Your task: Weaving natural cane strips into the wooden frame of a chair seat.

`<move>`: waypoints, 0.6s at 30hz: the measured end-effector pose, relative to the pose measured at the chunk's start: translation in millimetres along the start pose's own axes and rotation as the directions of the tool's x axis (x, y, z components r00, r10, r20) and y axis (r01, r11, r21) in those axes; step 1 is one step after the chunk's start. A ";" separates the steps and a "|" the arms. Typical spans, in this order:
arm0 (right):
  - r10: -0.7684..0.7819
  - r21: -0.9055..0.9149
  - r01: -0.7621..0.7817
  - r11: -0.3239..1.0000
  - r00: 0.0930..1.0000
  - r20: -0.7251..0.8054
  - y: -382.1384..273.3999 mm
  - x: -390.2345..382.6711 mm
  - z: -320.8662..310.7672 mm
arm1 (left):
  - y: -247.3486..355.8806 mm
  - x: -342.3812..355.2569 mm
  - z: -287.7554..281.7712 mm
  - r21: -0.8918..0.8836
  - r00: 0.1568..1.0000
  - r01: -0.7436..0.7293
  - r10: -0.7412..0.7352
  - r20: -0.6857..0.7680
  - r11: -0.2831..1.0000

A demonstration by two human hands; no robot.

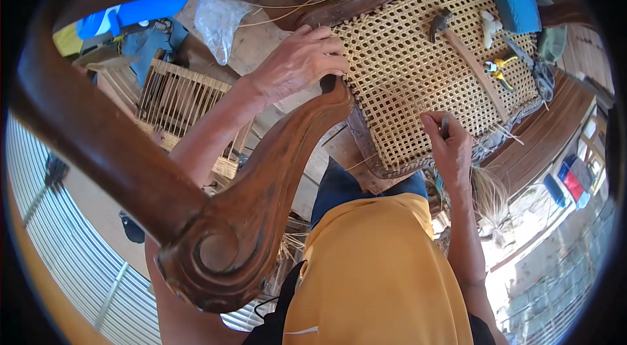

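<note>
A chair with a carved dark wooden frame [356, 139] and a seat of woven cane [405, 77] lies before me. At the seat's far left corner, my left hand [304, 61] is closed, fingers curled against the cane's edge; whatever they pinch is hidden. My right hand [450, 146] hovers by the near part of the seat, closed round a slim dark tool [445, 127] that shows only in part. On the cane rest a hammer [471, 64], yellow-handled pliers [501, 71], a blue block like a sponge [516, 8] and a small white lump [490, 28].
A curved wooden armrest [241, 214] with a scroll end arches over my left forearm. Beyond it stand a slatted wooden rack [189, 97] and a clear plastic bag [221, 22]. Loose cane strands [493, 201] hang at the right, beside a brown wooden bench [542, 142].
</note>
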State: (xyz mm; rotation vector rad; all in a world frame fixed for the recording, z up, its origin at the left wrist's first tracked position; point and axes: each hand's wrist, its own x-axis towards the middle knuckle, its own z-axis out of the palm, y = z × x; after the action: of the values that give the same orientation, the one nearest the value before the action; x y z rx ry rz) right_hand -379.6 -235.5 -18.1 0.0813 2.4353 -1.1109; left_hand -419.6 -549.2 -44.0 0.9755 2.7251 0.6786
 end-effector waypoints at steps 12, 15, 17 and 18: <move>0.008 0.140 -0.005 0.990 1.000 -0.024 -20.4 15.6 22.3 | 15.5 -35.1 0.4 -0.748 0.556 0.379 -0.780 -0.288 0.545; -0.095 0.175 0.082 0.981 0.993 0.063 -46.9 30.7 31.8 | 30.2 -48.7 26.8 -0.600 0.490 0.650 -0.860 -0.140 0.467; -0.227 0.152 0.205 0.967 0.964 0.139 -52.7 44.1 40.3 | 29.3 -44.7 40.7 -0.761 0.465 0.510 -0.873 -0.149 0.402; -0.226 0.149 0.204 0.967 0.964 0.143 -53.6 48.2 46.5 | 28.7 -44.7 44.1 -0.763 0.462 0.510 -0.875 -0.147 0.398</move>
State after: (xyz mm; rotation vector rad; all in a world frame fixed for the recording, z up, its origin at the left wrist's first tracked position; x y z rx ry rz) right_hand -417.6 -311.8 -27.6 -0.2282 2.2655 -1.3207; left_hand -355.7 -542.2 -69.2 -0.7241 2.5179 1.6551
